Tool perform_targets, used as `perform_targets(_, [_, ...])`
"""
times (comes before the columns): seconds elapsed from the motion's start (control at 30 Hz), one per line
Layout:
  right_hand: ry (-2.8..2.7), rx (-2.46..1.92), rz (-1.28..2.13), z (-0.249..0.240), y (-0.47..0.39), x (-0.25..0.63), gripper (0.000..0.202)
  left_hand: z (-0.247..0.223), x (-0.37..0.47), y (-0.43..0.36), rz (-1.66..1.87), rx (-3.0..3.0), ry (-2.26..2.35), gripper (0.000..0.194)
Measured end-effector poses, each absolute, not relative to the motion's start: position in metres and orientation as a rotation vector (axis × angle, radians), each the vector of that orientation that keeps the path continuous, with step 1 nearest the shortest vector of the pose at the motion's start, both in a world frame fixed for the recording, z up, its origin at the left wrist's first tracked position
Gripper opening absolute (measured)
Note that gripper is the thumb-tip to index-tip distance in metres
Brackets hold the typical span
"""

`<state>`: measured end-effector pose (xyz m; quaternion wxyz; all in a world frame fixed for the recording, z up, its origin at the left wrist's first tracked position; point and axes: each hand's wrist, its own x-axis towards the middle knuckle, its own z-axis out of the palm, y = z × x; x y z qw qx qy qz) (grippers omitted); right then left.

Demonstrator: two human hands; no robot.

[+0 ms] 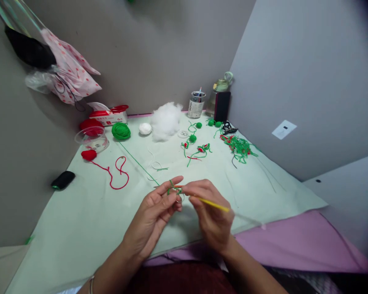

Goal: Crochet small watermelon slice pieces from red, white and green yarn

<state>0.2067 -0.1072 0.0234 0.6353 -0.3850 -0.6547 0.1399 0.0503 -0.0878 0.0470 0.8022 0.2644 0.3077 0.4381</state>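
Note:
My left hand (158,206) pinches a small piece of green crochet work (178,190) between thumb and fingers, and green yarn loops over its raised index finger. In my right hand (210,212) is a crochet hook (213,203) with a yellow handle, held like a pen. Its reddish front end reaches into the green work, where fingers partly hide the stitches. A taut green strand (138,164) runs from the left hand back to a green yarn ball (121,131). Near the left fingertips shows a thin pale loop that I cannot make out.
Behind the hands lie white stuffing (166,121), a white yarn ball (145,129) and small green-red crochet pieces (201,149). Tangled yarn scraps (241,149) are at right. A red ball (88,154) and clear tub (95,143) stand left; a pen can (196,105) and phone (222,106) at back.

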Motion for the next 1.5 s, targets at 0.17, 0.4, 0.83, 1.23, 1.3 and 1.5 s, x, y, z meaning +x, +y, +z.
perform_targets(0.17, [-1.133, -0.802, 0.825, 0.033, -0.103, 0.217, 0.02, 0.051, 0.043, -0.084, 1.005, 0.66, 0.709, 0.03])
perform_targets(0.4, [-1.31, -0.802, 0.795, 0.034, -0.102, 0.207, 0.015, 0.053, 0.051, -0.09, 0.971, 0.808, 0.785, 0.036])
perform_targets(0.83, [-1.473, -0.85, 0.634, 0.04, -0.108, 0.22, 0.023, 0.053, 0.044, -0.088, 1.045, 0.865, 0.863, 0.025])
perform_targets(1.23, [-1.799, -0.8, 0.075, 0.035, -0.111, 0.22, 0.029, 0.056, 0.047, -0.089, 0.899, 0.625, 0.709, 0.045])
perform_targets(1.3, [-1.62, -0.789, 0.347, 0.034, -0.109, 0.221, 0.024, 0.056, 0.045, -0.088, 0.945, 0.686, 0.753, 0.04])
perform_targets(1.5, [-1.277, -0.752, 0.837, 0.032, -0.104, 0.217, 0.023, 0.049, 0.046, -0.09, 1.058, 0.914, 0.834, 0.034])
